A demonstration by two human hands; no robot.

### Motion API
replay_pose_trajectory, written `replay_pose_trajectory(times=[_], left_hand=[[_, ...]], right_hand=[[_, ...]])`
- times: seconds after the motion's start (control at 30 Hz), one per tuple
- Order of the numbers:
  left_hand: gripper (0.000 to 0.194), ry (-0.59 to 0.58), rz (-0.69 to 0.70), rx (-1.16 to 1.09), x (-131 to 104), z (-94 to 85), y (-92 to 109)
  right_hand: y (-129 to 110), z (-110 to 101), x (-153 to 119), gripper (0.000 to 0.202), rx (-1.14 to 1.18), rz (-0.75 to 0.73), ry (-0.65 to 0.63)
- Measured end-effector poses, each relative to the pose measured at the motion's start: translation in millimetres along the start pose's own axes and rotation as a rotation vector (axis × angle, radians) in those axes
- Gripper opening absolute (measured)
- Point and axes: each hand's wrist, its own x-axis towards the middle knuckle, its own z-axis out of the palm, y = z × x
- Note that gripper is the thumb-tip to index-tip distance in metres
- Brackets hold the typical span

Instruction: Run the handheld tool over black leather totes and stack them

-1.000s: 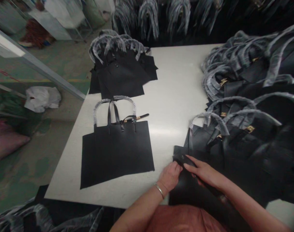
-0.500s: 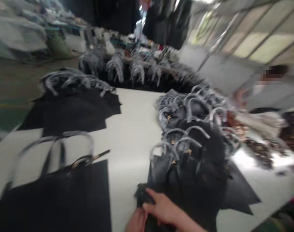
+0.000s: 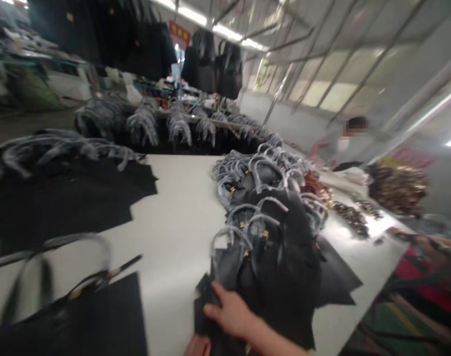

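- Our right hand (image 3: 234, 314) gripped a black piece (image 3: 207, 286) between thumb and forefinger; our left hand (image 3: 198, 347) showed only its curled fingers at the near edge of view, so we could not tell whether it was closed on anything.
- The black piece lay near, at the left corner of the right-hand bag pile (image 3: 280, 267), dark against dark, its full outline hard to make out.
- To handle it well, we judged, we needed a firm pinch close to its end, the 2 hands working close together, and care not to drag the film-wrapped handles (image 3: 234, 232) just beyond.
- The pale table (image 3: 177, 212) showed a bare strip between that pile and the near-left bag (image 3: 84, 316); a bag stack (image 3: 73, 198) lay farther left.
- Small, shiny parts (image 3: 351, 220) were scattered at the right.
- Beyond stood racked bags (image 3: 181, 128), hanging black bags (image 3: 230, 69), a red sign (image 3: 180, 32), strip lights (image 3: 228, 31) and, far right, 1 other person (image 3: 327, 147).
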Motion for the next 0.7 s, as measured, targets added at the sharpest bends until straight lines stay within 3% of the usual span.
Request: replay_pose_trajectory(times=[0.07, 0.1, 0.2, 0.33, 0.43, 0.63, 0.7], left_hand=[[0.028, 0.005, -0.101, -0.055, -37, -24.6, -9], [0.029, 0.033, -0.163, -0.119, -45, -34.2, -10], [0.026, 0.037, -0.321, -0.119, -30, -51.3, -13], [0.017, -0.039, -0.26, 0.062, 9, -63.5, -14], [0.015, -0.155, -0.205, 0.149, 25, -69.0, -10], [0.035, -0.334, -0.142, 0.291, 35, -75.5, 23], [0.038, -0.369, -0.078, 0.309, 32, -75.5, 22]], right_hand=[[14, 0, -1, 0.069, 0.064, 0.02, -0.106], [23, 0, 0, 0.069, 0.091, 0.022, -0.152], [48, 5, 1, 0.067, 0.142, 0.017, -0.248], [57, 12, -7, 0.064, 0.132, 0.007, -0.264], [55, 17, -6, 0.065, 0.114, 0.004, -0.26], [44, 9, -16, 0.066, -0.023, -0.002, -0.223], [39, 3, -22, 0.069, -0.057, 0.016, -0.148]])
